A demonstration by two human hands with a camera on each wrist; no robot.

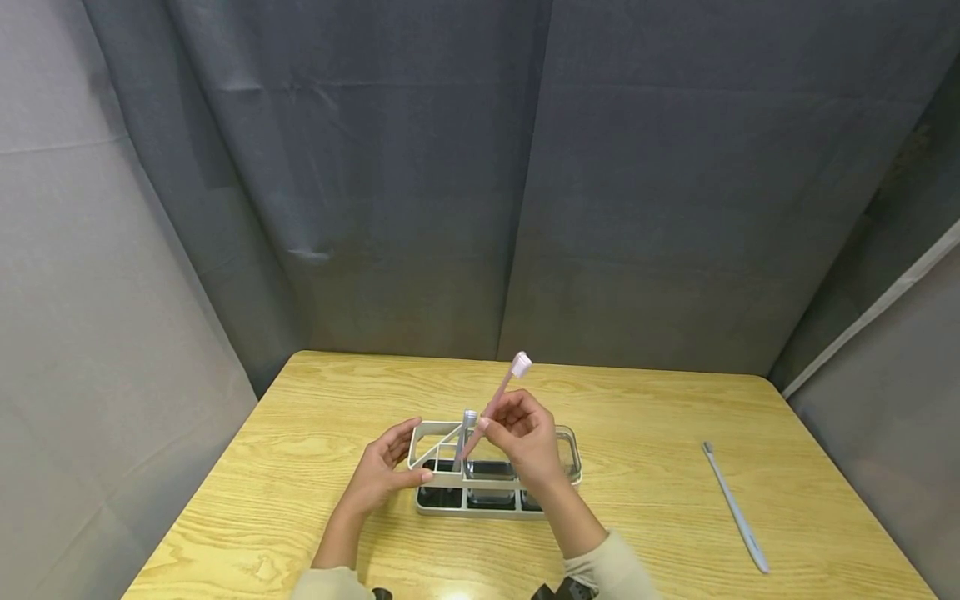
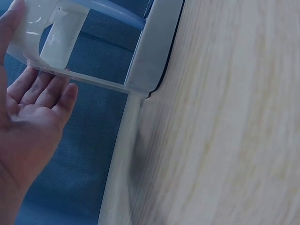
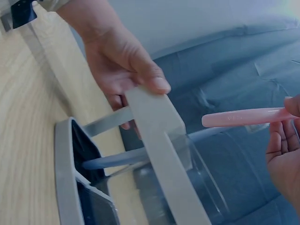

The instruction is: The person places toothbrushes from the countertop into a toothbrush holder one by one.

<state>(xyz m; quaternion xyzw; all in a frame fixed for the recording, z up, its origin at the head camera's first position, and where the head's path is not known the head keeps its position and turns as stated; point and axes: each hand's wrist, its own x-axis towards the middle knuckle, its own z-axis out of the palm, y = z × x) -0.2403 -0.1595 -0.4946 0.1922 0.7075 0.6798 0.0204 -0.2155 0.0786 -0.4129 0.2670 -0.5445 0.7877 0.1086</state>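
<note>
The right hand [image 1: 528,450] pinches the pink brush [image 1: 498,394] aslant over the rack [image 1: 491,483], midway between the counter's [image 1: 285,433] side edges; the left hand [image 1: 377,477] grips the rack's left end. The brush looks light, stiff, slightly slippery; best pinched mid-handle.

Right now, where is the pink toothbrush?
In the head view, the pink toothbrush is in the right hand, tilted, its lower end over the left half of the rack, close beside the grey-blue toothbrush standing there.
</note>
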